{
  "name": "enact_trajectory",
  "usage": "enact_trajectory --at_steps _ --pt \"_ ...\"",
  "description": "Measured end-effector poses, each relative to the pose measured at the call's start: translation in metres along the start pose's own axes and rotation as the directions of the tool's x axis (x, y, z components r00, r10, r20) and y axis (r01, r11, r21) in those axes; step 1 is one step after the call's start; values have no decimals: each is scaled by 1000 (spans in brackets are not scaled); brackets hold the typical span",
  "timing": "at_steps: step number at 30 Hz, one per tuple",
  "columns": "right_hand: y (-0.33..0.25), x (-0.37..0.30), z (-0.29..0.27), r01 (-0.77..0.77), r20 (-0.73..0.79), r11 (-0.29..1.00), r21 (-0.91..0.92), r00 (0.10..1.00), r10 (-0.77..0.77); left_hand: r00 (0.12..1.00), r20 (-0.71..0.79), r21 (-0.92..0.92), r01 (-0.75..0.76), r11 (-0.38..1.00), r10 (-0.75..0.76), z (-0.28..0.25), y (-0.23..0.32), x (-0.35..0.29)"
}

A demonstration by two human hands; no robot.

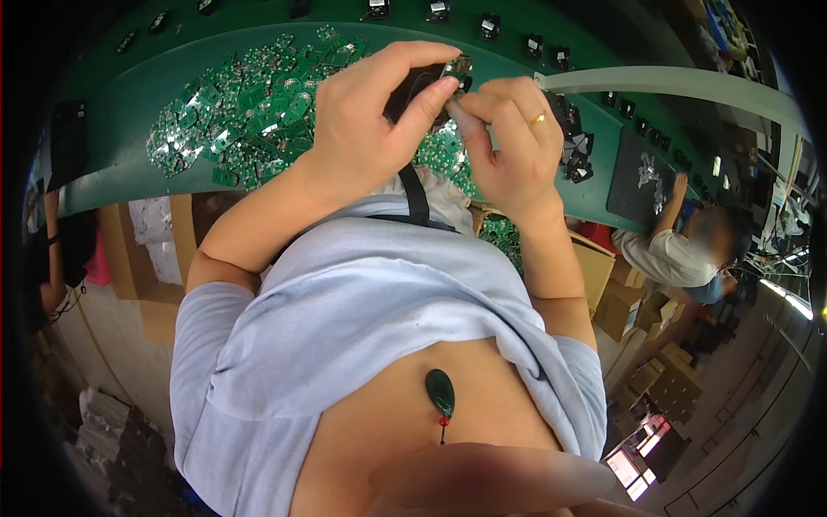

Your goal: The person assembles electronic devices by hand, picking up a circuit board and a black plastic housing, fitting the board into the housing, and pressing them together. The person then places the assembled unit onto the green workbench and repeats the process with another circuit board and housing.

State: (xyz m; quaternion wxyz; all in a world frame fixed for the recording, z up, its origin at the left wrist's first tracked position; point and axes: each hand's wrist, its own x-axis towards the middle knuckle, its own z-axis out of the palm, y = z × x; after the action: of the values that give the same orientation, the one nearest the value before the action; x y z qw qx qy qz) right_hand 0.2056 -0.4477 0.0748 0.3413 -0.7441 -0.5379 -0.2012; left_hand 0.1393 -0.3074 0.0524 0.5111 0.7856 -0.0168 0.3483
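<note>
The left hand (366, 116) is nearer the board (463, 65), pinching it between thumb and forefinger, a black case (403, 96) showing inside its curl. Both are held above the table (121, 168), in from its near edge; the pile (250, 112) spreads toward the left end. The right hand's (517, 142) bent fingers meet just below the board; their grip and its long axis are hidden.

green workbench (116, 172), pale floor (138, 370), bright strip light (787, 298)
</note>
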Motion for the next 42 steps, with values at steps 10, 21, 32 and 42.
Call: enact_trajectory --at_steps 10,21,32,42 --pt "13 -34 29 -195 -102 950 244 969 225 971 -10 -108 237 966 -239 15 -8 -12" --pt "17 -60 26 -470 251 54 881 562 788 980 145 139 117 983 -137 44 -11 -11" --pt "-7 -65 42 -577 191 429 695 723 664 562 534 -147 797 585 -632 -4 -68 -22" --pt "-67 -26 94 -358 -123 931 -69 929 348 543 679 -169 771 615 -494 -68 -87 -10"
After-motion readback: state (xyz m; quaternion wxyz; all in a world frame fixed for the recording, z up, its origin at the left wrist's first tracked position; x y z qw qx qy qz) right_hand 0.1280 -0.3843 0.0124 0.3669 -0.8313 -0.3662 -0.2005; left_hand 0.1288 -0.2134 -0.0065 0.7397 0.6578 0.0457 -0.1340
